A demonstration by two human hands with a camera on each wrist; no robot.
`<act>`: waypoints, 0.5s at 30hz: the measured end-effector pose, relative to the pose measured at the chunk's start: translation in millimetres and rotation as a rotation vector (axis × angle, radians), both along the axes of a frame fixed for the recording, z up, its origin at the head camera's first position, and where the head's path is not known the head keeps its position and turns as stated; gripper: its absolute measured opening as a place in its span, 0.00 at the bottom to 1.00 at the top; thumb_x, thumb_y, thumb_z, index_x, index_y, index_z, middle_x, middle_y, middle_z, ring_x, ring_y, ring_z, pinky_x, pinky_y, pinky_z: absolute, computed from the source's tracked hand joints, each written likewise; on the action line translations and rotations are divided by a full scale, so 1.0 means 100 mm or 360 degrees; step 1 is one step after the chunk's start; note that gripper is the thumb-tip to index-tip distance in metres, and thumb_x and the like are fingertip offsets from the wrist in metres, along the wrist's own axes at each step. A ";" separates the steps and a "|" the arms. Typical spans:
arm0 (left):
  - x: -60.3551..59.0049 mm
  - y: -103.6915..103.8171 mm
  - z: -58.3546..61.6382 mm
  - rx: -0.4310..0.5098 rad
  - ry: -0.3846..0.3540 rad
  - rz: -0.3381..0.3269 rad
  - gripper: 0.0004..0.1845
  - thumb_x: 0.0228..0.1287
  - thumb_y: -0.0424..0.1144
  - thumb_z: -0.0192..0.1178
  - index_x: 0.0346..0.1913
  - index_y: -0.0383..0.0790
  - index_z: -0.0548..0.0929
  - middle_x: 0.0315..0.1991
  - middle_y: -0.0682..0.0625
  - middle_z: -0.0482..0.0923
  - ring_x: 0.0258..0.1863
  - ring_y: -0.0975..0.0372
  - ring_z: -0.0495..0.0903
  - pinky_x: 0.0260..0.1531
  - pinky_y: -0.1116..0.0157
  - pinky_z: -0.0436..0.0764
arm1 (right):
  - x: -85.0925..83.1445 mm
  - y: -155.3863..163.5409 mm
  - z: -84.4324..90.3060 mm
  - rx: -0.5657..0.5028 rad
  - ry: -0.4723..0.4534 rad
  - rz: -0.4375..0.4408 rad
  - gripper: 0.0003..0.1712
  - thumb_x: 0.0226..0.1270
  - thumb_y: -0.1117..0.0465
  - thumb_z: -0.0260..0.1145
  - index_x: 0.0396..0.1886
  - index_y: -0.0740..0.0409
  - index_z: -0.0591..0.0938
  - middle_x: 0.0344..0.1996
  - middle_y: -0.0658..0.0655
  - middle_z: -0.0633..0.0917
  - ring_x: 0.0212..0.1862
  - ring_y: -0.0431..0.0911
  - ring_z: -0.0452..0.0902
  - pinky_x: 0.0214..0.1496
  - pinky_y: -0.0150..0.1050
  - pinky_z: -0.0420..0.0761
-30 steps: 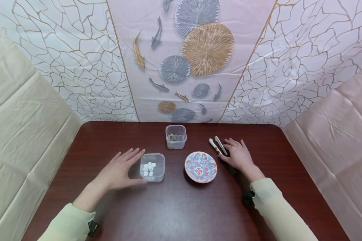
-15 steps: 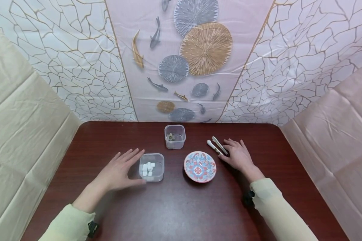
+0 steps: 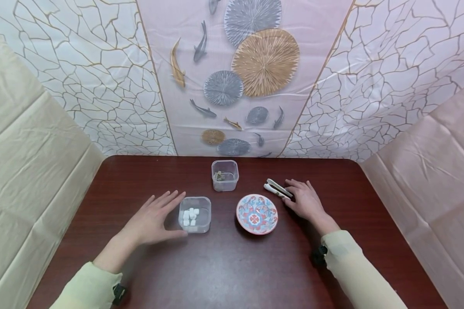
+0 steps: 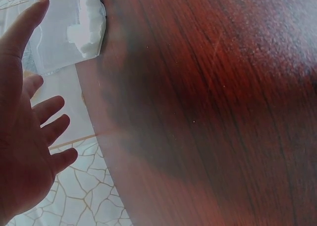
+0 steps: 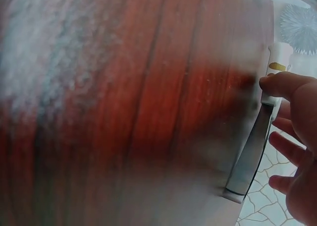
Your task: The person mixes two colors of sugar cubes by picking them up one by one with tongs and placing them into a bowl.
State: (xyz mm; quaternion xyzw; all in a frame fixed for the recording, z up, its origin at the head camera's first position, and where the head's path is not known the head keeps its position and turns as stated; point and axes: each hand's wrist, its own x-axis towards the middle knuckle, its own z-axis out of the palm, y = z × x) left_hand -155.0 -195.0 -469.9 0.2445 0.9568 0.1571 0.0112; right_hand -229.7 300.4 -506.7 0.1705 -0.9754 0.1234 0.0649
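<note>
Centrally, dark wooden table (image 3: 232, 266) bearing two clear containers, one dish and one pair of tongs.

Right hand (image 3: 305, 201) resting at the far right of the dish, fingers curling loosely onto the near end of the tongs (image 3: 277, 189); thumb and fingertips touching the tool, grip light rather than tight. Tongs lying low over the table, white tips pointing left toward the far container, handle end under the fingers. From the right wrist view, thumb (image 5: 287, 84) pressed on the white upper arm of the tongs (image 5: 257, 146), metal lower arm showing beneath, remaining fingers curled just beside it.

Left hand (image 3: 151, 221) laid flat on the table, fingers straight and spread, holding nothing; thumb reaching along the near side of the container of white cubes (image 3: 195, 214), fingertips just beside its left wall. From the left wrist view, open palm (image 4: 25, 137) with spread fingers, same container (image 4: 69, 30) at the top edge, white cubes visible inside.

Patterned dish (image 3: 257, 213), red and blue, between the two hands, just beside the cube container and near the tongs, touching neither. Second clear container (image 3: 225, 175) with small dark contents farther back, well apart from both hands. Pale green sleeves (image 3: 355, 274) at both wrists.
</note>
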 end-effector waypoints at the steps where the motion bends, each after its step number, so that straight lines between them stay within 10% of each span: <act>1: 0.00 0.00 0.00 0.0000 0.0001 0.0000 0.60 0.55 0.74 0.72 0.85 0.48 0.63 0.81 0.39 0.65 0.80 0.40 0.63 0.76 0.33 0.59 | 0.00 0.00 0.00 -0.0015 0.0001 0.0002 0.22 0.70 0.58 0.73 0.56 0.70 0.87 0.70 0.67 0.80 0.74 0.65 0.72 0.78 0.72 0.59; 15: -0.01 0.01 0.02 0.0027 -0.0001 -0.0003 0.60 0.55 0.74 0.72 0.85 0.47 0.64 0.81 0.39 0.65 0.80 0.40 0.64 0.76 0.33 0.60 | 0.05 -0.04 0.27 -0.0405 -0.0045 0.0053 0.16 0.74 0.62 0.72 0.56 0.66 0.87 0.72 0.68 0.78 0.72 0.67 0.73 0.75 0.68 0.67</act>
